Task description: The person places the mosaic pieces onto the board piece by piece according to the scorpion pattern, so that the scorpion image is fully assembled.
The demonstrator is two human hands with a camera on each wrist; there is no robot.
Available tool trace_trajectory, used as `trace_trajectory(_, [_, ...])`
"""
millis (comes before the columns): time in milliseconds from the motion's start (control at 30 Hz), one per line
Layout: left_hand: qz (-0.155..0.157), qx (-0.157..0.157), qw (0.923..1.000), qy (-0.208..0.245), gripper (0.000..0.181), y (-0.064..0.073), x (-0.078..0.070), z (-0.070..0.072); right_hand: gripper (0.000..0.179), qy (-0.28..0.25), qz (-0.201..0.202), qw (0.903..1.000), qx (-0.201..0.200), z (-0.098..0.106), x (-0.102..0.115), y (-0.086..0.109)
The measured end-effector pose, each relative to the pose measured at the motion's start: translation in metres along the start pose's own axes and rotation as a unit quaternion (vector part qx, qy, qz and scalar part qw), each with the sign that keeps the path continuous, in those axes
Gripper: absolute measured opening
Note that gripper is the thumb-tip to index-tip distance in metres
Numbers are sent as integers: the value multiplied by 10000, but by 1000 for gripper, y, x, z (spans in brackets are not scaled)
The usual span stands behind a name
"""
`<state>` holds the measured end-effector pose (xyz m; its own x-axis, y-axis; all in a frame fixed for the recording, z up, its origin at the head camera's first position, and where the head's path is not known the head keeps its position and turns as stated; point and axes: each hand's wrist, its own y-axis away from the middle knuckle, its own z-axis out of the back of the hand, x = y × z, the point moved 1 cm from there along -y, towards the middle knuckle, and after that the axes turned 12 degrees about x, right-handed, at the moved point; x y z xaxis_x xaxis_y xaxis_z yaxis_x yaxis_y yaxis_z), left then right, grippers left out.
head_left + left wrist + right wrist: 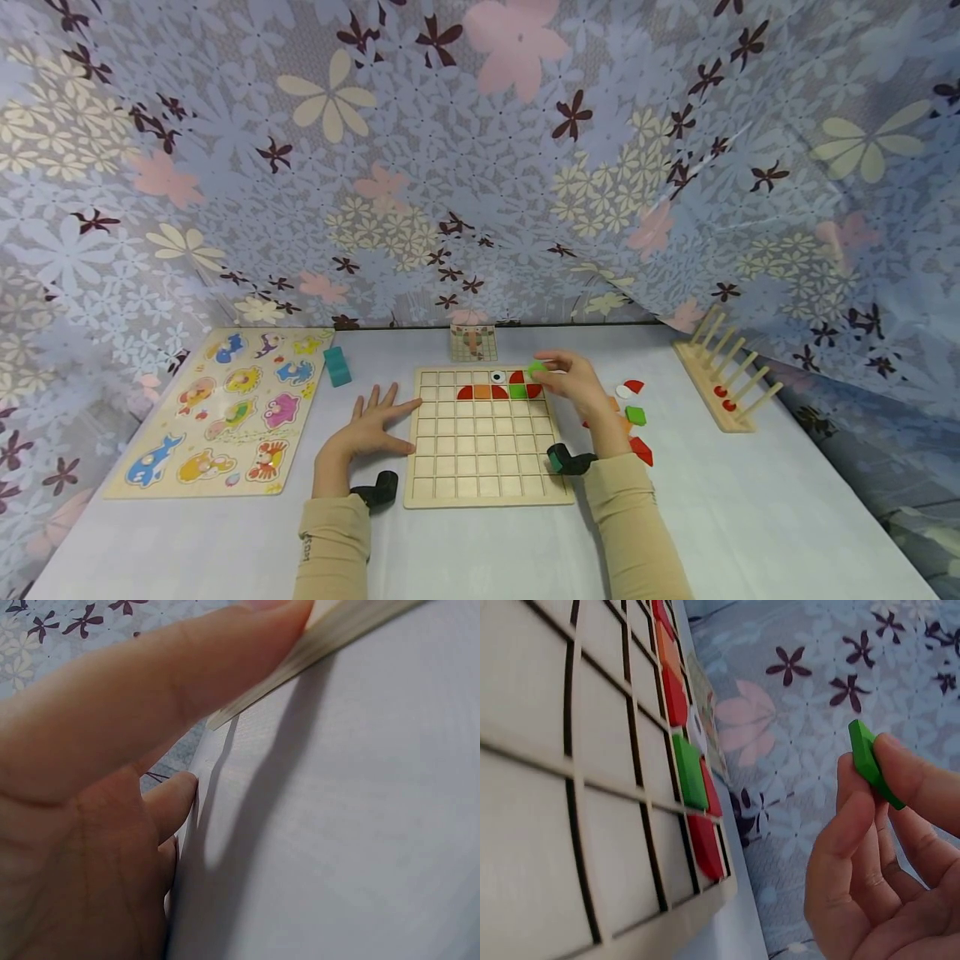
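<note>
A square wooden grid board (487,450) lies on the table between the two hands. My left hand (367,429) spreads its fingers flat beside it, thumb and index finger touching its left edge. In the left wrist view a digit lies against the board's side (345,630). Above the board's far right corner, my right hand (576,385) pinches a small green tile (866,761) between thumb and fingers, clear of the grid. Several tiles sit in the far rows: red curved ones, an orange one (482,392), a green one (690,772) and a white one with a black dot (497,377).
Loose tiles, among them a green one (635,416) and a red one (641,451), lie right of the board. A patterned card (473,342) stands behind it. An animal puzzle (247,433) and teal block (337,367) are left; a pegged rack (712,387) is far right.
</note>
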<state>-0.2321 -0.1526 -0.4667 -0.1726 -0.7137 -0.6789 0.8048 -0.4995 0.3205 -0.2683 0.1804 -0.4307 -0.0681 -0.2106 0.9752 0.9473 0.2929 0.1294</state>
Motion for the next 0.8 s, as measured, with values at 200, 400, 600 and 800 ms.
trace_trajectory(200, [-58,-7,10000,-61,83,0,1,0,43,24,125,9999,-16,-9,5,-1])
trace_trajectory(400, [-53,-1,9999,-91,84,0,1,0,31,64,281,9996,49,-23,20,2])
trace_trajectory(600, [-50,17,10000,-48,84,1,1,0,28,250,320,9991,120,-40,23,-9])
trace_trajectory(800, [-32,51,10000,-28,84,1,-1,0,24,277,198,9987,387,-60,27,-22])
